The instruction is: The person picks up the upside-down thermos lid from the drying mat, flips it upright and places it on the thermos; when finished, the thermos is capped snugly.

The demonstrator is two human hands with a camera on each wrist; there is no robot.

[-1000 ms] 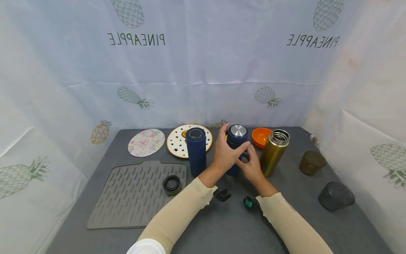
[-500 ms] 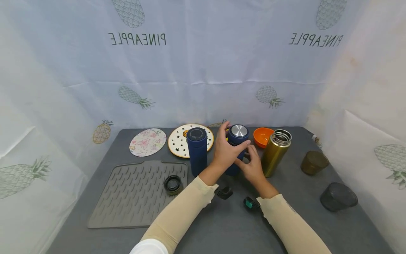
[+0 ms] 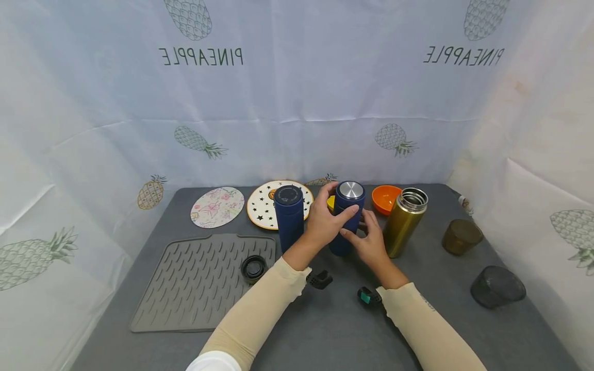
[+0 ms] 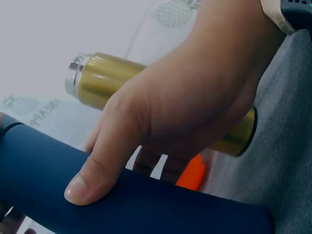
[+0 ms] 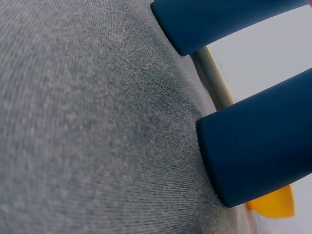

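Standing upright, blue flask clasped between left hand, right hand grips.

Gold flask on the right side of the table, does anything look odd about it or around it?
The gold flask stands upright with its mouth open and no lid on it. A dark round cap lies apart on the grey ridged mat; whether it belongs to that flask cannot be told. Nothing looks spilled or damaged.

A matt finish is shown by the dark blue cylindrical flask, capped in brushed metal; beside it, glossy metal is seen on the gold cylindrical flask.
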